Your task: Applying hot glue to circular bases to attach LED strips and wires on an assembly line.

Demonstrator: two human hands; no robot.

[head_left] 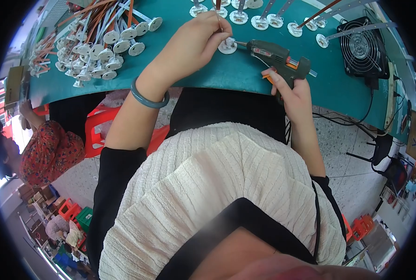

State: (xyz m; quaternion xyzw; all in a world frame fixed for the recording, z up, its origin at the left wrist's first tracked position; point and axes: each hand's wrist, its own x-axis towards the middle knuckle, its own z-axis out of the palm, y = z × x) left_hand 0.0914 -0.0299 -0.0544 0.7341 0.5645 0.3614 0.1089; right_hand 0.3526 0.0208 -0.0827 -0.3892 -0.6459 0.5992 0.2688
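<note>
My left hand [199,41] has its thumb and fingers pinched on a thin strip, mostly hidden by the fingers. Just below the pinch, a white round disc base [227,48] lies on the green table. My right hand [289,88] is wrapped round the handle of a dark green hot glue gun [269,52], with a finger by its orange trigger. The gun points left, its nozzle tip [239,43] at the disc's right edge; whether it touches is too small to tell.
A heap of strips on white discs [96,51] covers the table's left. Along the back stand several discs with upright or leaning strips [260,21]. A black fan [363,49] sits at the right, its cable hanging over the edge. Another person [49,149] sits at left.
</note>
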